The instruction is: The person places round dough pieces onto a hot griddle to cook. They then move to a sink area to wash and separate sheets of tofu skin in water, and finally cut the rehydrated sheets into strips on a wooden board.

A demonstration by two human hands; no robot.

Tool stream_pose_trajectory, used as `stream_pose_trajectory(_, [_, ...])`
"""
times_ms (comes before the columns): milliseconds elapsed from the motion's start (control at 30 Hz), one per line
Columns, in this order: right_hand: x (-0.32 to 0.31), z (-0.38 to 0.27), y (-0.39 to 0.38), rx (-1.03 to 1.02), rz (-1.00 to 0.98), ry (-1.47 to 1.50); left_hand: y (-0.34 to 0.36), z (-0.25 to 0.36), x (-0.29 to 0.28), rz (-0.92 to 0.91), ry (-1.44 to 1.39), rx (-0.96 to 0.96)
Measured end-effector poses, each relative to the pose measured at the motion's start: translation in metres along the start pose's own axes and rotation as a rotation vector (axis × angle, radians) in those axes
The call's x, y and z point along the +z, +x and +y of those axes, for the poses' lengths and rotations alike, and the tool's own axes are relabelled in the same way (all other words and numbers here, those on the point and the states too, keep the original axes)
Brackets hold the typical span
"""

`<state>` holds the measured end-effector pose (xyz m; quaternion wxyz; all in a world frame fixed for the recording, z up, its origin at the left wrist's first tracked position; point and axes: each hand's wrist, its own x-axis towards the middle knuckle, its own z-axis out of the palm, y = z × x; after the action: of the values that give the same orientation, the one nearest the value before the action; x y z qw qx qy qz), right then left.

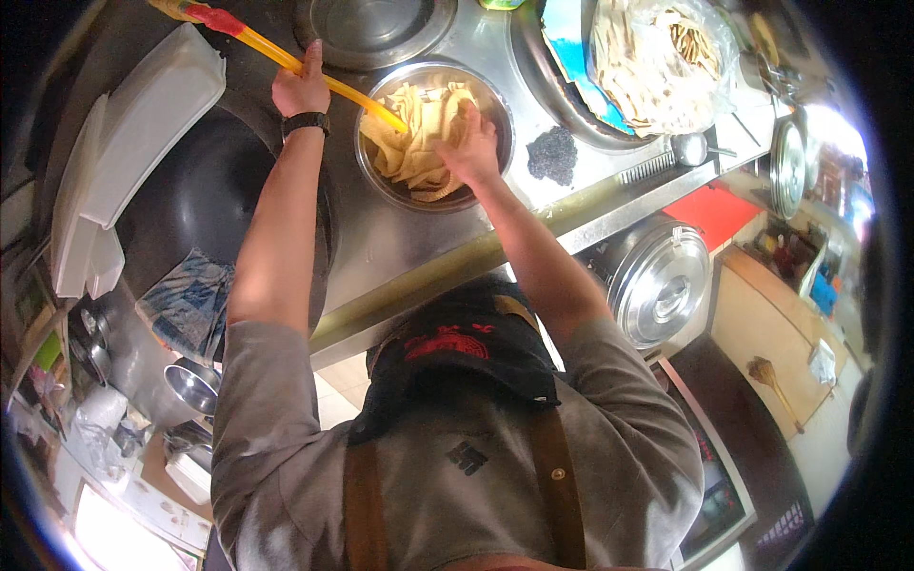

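A round metal bowl [505,133] sits on the steel counter, holding folded beige sheets [416,157] that look like tofu skin. My left hand [301,92] is closed round a long yellow stick [350,96] with red wrapping towards its far end. The stick slants down to the right, and its lower tip rests among the sheets. My right hand [470,149] is inside the bowl's right side, thumb and fingers closed around some of the sheets. Its fingertips are partly hidden by them.
Right of the bowl lie a dark patch [552,157] and a large pan with a plastic bag of more beige sheets [657,67]. A round metal lid [381,29] is behind the bowl. Left are a black wok [195,186], white panels [143,143] and a blue cloth [190,300]. A lidded pot [662,285] stands below right.
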<state>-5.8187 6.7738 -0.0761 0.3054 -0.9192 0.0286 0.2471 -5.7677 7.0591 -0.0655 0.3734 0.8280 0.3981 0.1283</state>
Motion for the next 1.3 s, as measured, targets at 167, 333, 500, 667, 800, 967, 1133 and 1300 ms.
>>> stream_pose_trajectory(167, [0.028, 0.016, 0.008, -0.267, -0.029, 0.045, -0.021, -0.002, -0.005, -0.225, -0.182, -0.030])
stream_pose_trajectory(333, [0.010, 0.030, 0.018, -0.280, 0.111, 0.198, -0.093, -0.010, -0.018, -0.132, 0.081, 0.230])
stream_pose_trajectory(500, [0.020, 0.015, -0.001, -0.164, -0.146, -0.070, -0.198, -0.038, 0.000, -0.378, 0.350, 0.209])
stream_pose_trajectory(667, [-0.005, 0.027, -0.001, -0.281, 0.097, 0.150, -0.203, -0.032, 0.005, -0.303, 0.283, -0.005])
stream_pose_trajectory(800, [0.018, 0.037, 0.011, -0.098, 0.048, -0.105, -0.185, -0.027, 0.024, -0.438, 0.228, -0.160])
stream_pose_trajectory(967, [-0.004, 0.010, 0.005, -0.443, 0.244, 0.011, -0.173, -0.072, 0.054, -0.303, 0.043, -0.056])
stream_pose_trajectory(1133, [-0.062, -0.022, -0.014, -0.431, 0.247, 0.229, -0.167, -0.061, 0.047, -0.118, 0.019, 0.090])
stream_pose_trajectory(1300, [-0.076, -0.049, -0.026, -0.509, 0.261, 0.143, -0.165, -0.048, 0.018, -0.281, -0.691, -0.113])
